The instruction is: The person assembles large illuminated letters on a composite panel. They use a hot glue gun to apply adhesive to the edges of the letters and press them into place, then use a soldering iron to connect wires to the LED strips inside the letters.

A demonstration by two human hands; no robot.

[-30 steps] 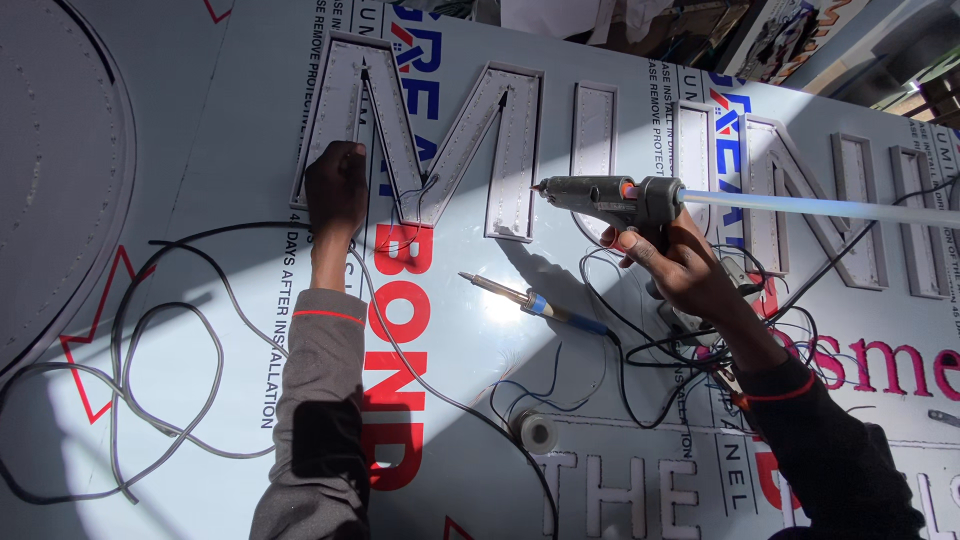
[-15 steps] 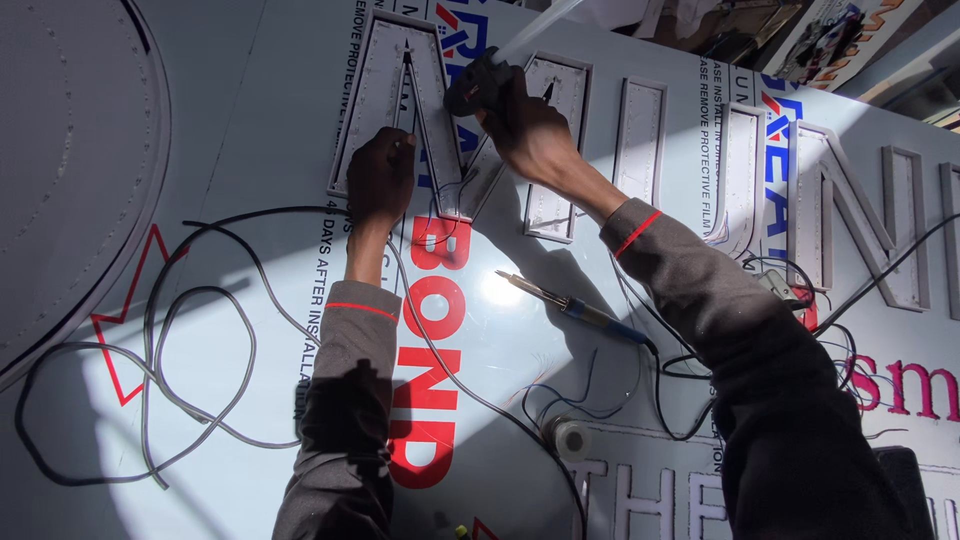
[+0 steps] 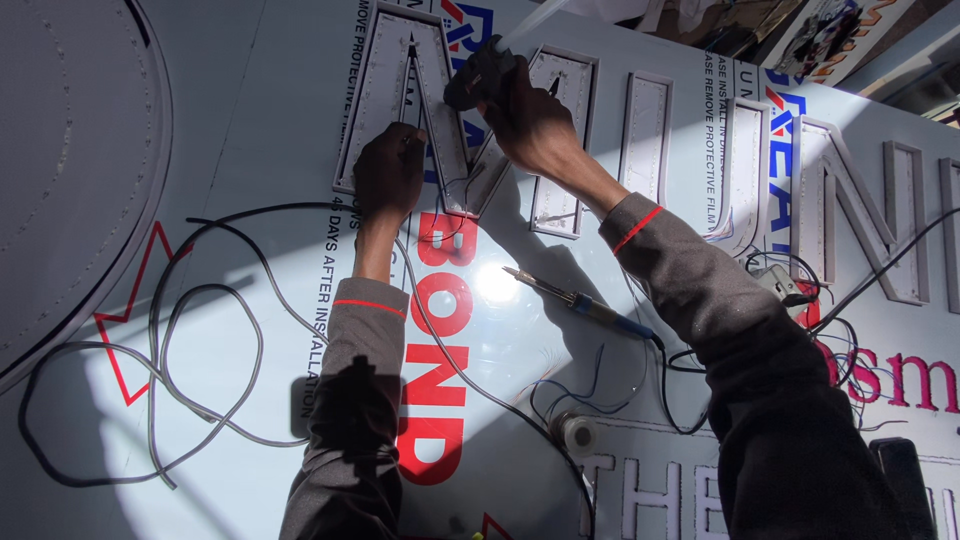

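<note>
1. Left hand (image 3: 388, 175) rests flat, fingers curled, on the big raised white channel letter (image 3: 420, 120) near the far edge of the pale film-covered sign panel (image 3: 250, 150). It pins thin dark wires (image 3: 410, 90) running up inside the letter's trough. Looks like a hold-down so the wiring stays seated, not a full grasp.
2. Right hand (image 3: 525, 125) is closed around a dark glue gun (image 3: 480, 78), with its pale glue stick (image 3: 530, 20) angled toward the far edge. The nozzle points down into the same letter, just beside the left hand. My read: the gun is angled steep to get into the narrow trough.
3. Both hands are close together on one letter, so one steadies while the other applies.
4. A soldering iron with a blue handle (image 3: 580, 300) lies on the panel nearer the person, between the forearms, tip clear of the wires. It is parked within reach but untouched.
5. A small roll of white tape (image 3: 578, 435) sits toward the near edge, next to tangled thin black leads (image 3: 560, 390).
6. Loose loops of grey and black cable (image 3: 170, 360) sprawl over the left part of the panel, well apart from the hands.
7. More raised white letters (image 3: 830, 200) run toward the right edge, with no hands on them.
</note>
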